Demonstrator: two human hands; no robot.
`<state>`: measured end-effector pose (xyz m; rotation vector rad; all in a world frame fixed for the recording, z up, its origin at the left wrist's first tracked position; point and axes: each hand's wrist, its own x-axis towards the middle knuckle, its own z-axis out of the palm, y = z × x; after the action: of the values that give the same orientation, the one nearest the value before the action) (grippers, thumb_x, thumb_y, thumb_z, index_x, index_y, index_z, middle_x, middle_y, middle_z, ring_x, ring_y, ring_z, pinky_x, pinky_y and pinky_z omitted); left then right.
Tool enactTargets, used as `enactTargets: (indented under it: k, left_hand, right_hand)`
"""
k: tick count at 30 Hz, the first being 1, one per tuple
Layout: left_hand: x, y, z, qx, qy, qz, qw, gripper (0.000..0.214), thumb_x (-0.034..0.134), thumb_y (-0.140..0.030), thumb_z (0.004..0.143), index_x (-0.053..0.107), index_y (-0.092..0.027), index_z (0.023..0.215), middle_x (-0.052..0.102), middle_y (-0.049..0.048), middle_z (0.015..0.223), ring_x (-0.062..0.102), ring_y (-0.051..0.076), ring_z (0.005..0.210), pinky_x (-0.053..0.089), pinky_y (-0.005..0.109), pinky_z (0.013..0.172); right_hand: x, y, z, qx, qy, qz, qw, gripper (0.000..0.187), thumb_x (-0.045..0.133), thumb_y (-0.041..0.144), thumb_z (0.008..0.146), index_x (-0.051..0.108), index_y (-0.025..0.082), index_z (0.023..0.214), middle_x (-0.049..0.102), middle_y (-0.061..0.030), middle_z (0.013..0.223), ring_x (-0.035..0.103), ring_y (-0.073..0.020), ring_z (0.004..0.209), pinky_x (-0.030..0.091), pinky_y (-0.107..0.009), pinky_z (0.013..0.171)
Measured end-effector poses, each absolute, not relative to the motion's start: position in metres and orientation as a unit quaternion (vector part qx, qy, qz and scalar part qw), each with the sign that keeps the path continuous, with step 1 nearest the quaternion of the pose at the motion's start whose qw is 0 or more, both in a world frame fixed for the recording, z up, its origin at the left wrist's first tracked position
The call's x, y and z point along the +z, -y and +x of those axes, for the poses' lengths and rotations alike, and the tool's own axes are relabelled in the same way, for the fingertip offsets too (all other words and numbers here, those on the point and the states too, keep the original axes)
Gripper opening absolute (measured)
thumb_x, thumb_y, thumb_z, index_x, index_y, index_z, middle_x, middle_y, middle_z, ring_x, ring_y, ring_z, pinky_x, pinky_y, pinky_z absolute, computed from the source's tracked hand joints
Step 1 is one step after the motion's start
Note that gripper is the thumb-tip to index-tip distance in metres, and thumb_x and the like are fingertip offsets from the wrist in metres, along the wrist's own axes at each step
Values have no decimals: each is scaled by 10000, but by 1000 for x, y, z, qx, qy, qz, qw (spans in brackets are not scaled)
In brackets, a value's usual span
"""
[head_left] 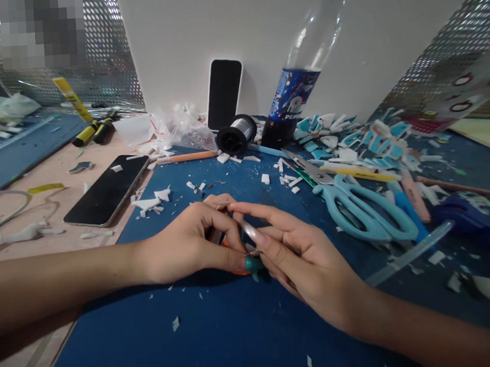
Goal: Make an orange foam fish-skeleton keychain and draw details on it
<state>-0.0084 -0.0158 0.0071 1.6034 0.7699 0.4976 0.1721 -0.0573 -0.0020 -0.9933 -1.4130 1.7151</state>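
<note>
My left hand (190, 245) and my right hand (303, 257) meet over the blue cutting mat (220, 329), fingers pinched together. Between them sits a small object with orange and teal parts (250, 265), mostly hidden by my fingers. My left fingers curl round it. My right fingers press against it from the right, the index finger stretched out on top. Light blue scissors (363, 212) lie just right of my hands.
A phone (106, 191) lies flat on the left and another (224, 93) leans on the wall. A Pepsi bottle (293, 92), a wire spool (236, 133), pencils, a clear ruler (407, 254) and blue-white scraps (362, 140) crowd the back and right.
</note>
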Motion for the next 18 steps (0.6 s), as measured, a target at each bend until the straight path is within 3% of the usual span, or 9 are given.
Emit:
enactTargets:
  k: [8, 10, 15, 18]
  left_hand:
    - [6, 15, -8, 231, -331, 691, 600, 144, 751, -170, 663, 657, -150, 555, 538, -1, 797, 477, 126, 783, 389, 273, 725]
    - [7, 15, -8, 223, -333, 691, 602, 149, 756, -165, 658, 654, -152, 551, 543, 2, 772, 478, 134, 800, 392, 270, 721]
    - [8, 16, -8, 229, -322, 677, 622, 149, 741, -138, 659, 647, -158, 545, 548, -10, 711, 492, 129, 780, 403, 254, 695]
    - [7, 16, -8, 224, -333, 680, 613, 151, 749, -148, 649, 646, -159, 539, 566, -12, 695, 489, 130, 766, 402, 267, 724]
  right_hand:
    - [0, 57, 171, 657, 545, -395, 339, 401, 432, 245, 955, 445, 233, 1356, 371, 95, 490, 269, -32, 398, 206, -150, 368]
    - [1, 57, 170, 658, 541, -401, 336, 372, 435, 252, 950, 494, 194, 1313, 370, 91, 478, 274, -35, 391, 206, -151, 358]
    - [0, 58, 170, 670, 533, -387, 343, 411, 442, 259, 953, 440, 253, 1363, 379, 97, 498, 264, -28, 393, 206, -141, 362]
    - [0, 58, 170, 673, 526, -390, 343, 376, 446, 257, 952, 489, 217, 1323, 373, 97, 490, 271, -26, 391, 210, -141, 361]
